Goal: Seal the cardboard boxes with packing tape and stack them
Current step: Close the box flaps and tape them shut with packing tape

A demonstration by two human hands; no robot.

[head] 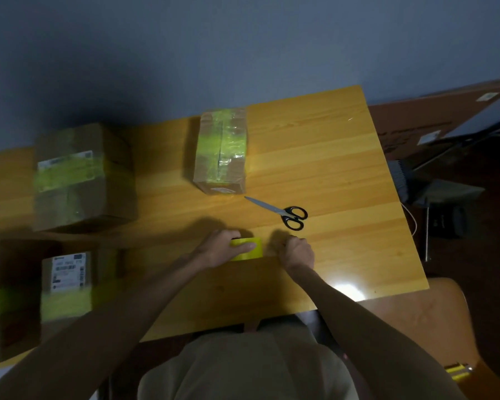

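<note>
- The left hand (224, 249) grips the yellow tape roll (250, 249) on the table (344, 168), fingers curled over it.
- The right hand (296, 252) sits at the roll's 3 o'clock with its fingers curled; whether it pinches any tape cannot be told.
- A labelled box (67, 284) lies at 9 o'clock.
- Scissors (283, 213) lie at 1 o'clock, blades closed.
- A taped box (221, 151) stands at 12 o'clock, and a bigger box (83, 177) at 10 o'clock.

**Table layout, seen from the head camera**

I am seeing the tape roll (250, 249) sitting near the front of the table (344, 168), my left hand (224, 249) on it and my right hand (296, 254) just right of it. The scissors (286, 213) are lying behind, the middle box (221, 151) farther back, and the far left box (83, 176) is standing behind the near left box (67, 287).
</note>
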